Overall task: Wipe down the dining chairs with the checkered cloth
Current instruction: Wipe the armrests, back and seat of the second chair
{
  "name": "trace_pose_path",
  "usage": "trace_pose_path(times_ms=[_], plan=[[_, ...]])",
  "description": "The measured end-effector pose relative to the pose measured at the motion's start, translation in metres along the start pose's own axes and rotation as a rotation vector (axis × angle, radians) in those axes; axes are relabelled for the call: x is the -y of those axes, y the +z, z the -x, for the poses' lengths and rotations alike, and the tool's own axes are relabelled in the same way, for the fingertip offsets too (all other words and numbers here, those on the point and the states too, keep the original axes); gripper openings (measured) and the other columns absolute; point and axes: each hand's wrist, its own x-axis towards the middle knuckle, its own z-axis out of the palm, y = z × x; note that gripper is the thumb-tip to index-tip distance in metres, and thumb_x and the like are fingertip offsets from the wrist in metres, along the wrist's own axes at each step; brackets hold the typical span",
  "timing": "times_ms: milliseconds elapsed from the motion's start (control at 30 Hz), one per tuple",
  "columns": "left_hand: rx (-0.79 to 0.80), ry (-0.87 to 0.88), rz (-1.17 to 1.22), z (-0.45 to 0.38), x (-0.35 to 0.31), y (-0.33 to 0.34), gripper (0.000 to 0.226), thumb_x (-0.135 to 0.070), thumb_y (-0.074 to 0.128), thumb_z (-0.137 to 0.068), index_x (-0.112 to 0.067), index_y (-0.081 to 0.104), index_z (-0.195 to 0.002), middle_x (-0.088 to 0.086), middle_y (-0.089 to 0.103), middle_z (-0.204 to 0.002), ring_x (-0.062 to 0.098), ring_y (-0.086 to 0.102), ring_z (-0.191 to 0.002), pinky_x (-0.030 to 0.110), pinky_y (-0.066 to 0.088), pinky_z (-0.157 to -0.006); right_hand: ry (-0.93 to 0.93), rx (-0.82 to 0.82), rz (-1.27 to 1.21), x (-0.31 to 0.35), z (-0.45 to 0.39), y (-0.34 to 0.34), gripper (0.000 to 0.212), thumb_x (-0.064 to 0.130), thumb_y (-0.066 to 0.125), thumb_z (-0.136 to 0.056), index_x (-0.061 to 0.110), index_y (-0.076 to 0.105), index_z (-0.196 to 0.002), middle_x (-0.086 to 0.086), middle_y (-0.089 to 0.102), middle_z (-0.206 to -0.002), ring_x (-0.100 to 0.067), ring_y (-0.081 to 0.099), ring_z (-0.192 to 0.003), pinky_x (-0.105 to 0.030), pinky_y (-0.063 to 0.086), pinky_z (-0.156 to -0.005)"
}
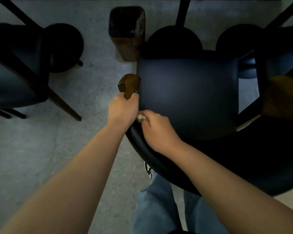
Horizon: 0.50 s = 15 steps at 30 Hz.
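Left hand (123,108) grips the chair's wooden armrest end (129,85), steadying it; right hand (156,130) pinches the bunched cloth (140,117) against the dark backrest rim (139,137). Best to keep firm pressure and follow the curve round, overlapping each pass.

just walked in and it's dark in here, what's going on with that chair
A person is standing behind a dark padded chair and wiping it. The left hand grips the wooden end of the armrest, steadying the chair. The right hand holds a bunched cloth against the curved backrest, close to the left hand. Only a bit of cloth shows past the fingers. A wooden bin stands on the floor beyond.
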Motion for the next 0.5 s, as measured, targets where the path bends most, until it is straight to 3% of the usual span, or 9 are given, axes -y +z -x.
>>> trace_pose_path(times_ms=[100,167,233,400,500], plan=[[-0.058,-0.002,-0.023,0.010,-0.003,-0.003,0.027,-0.042,0.054,-0.088,-0.019,0.059,-0.073,0.000,0.063,-0.072,0.020,0.061,-0.068,0.028,0.042,-0.055,-0.107,0.094,0.067,0.002,0.019,-0.010,0.038,0.007,0.038,-0.094,0.012,0.057,-0.126,-0.010,0.058,-0.127,-0.028,0.055,-0.112,-0.030,0.043,-0.089],[-0.094,0.000,-0.108,0.019,-0.008,-0.005,0.035,-0.046,0.051,-0.089,-0.013,0.065,-0.090,0.007,0.067,-0.087,0.026,0.064,-0.080,0.033,0.050,-0.066,-0.121,0.182,0.164,-0.002,0.032,-0.018,0.048,0.004,0.039,-0.092,0.011,0.045,-0.139,-0.010,0.047,-0.141,-0.030,0.048,-0.123,-0.033,0.040,-0.101],[-0.135,-0.004,-0.198,0.028,-0.013,-0.006,0.040,-0.045,0.047,-0.092,-0.011,0.062,-0.106,0.010,0.066,-0.100,0.030,0.062,-0.090,0.036,0.049,-0.073,-0.097,0.235,0.237,-0.010,0.046,-0.026,0.053,0.005,0.040,-0.092,0.012,0.037,-0.144,-0.010,0.040,-0.146,-0.032,0.045,-0.126,-0.039,0.039,-0.104],[-0.249,-0.023,-0.273,0.069,-0.019,0.010,0.041,-0.031,0.042,-0.098,-0.009,0.042,-0.132,0.013,0.051,-0.131,0.034,0.053,-0.116,0.044,0.043,-0.083,-0.148,0.283,0.393,-0.035,0.084,-0.051,0.052,0.005,0.042,-0.088,0.012,0.042,-0.140,-0.010,0.047,-0.139,-0.033,0.051,-0.120,-0.042,0.045,-0.097],[-0.292,0.003,-0.422,0.100,-0.017,0.030,0.062,-0.030,0.044,-0.097,-0.007,0.020,-0.150,0.015,0.029,-0.152,0.038,0.035,-0.132,0.049,0.041,-0.097,-0.164,0.359,0.422,-0.056,0.101,-0.078,0.053,0.005,0.041,-0.089,0.016,0.043,-0.141,-0.008,0.045,-0.141,-0.031,0.048,-0.125,-0.042,0.044,-0.099]])
